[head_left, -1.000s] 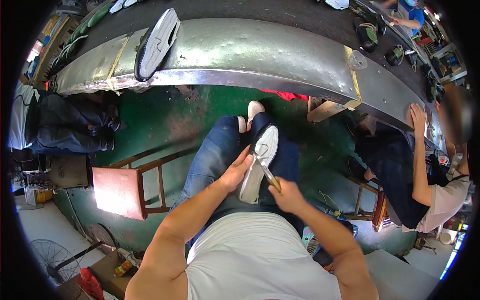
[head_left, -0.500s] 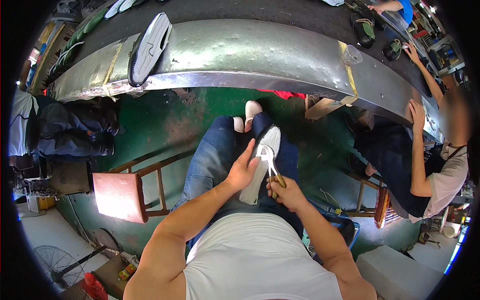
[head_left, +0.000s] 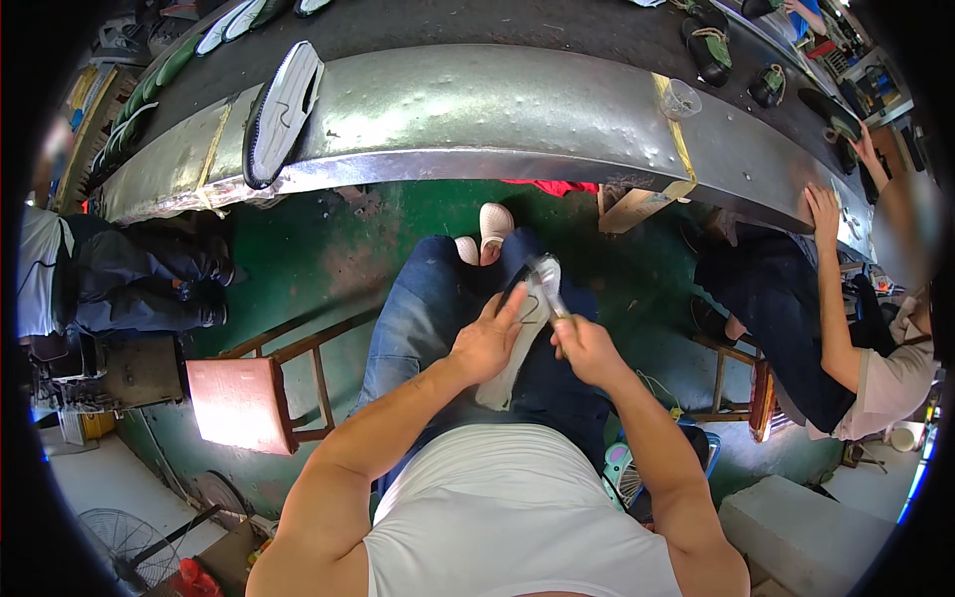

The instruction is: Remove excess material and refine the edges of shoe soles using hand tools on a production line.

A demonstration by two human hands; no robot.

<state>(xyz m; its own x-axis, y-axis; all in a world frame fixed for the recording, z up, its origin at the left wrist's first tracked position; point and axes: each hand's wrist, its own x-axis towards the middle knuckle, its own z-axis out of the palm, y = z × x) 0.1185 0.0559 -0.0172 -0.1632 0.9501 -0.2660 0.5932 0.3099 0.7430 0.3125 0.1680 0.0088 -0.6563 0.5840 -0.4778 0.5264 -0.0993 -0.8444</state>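
A shoe [head_left: 509, 370] with a pale grey-white underside and a dark edge lies sole-up over my thighs, its toe pointing away from me. My left hand [head_left: 484, 343] grips its left side, with fingers reaching toward the toe. My right hand [head_left: 589, 350] is closed around the handles of metal pincers [head_left: 549, 289]. Their head is smeared by motion and lies over the toe end, so I cannot tell whether the jaws touch it. A similar shoe [head_left: 284, 114] with a white underside and black stitched rim rests on the bench ahead.
A metal-edged bench [head_left: 438, 109] curves across the front, carrying a clear cup [head_left: 680, 99] and dark shoes [head_left: 708, 55]. At the right sits a co-worker, one hand [head_left: 824, 214] on the bench edge. A stool [head_left: 239, 400] stands at left; a mint-green fan [head_left: 619, 473] is beside my right hip.
My right hand has moved slightly right and toward me, turning the pincers over the toe. My left fingers have shifted along the shoe. The co-worker's raised hand now touches a dark shoe.
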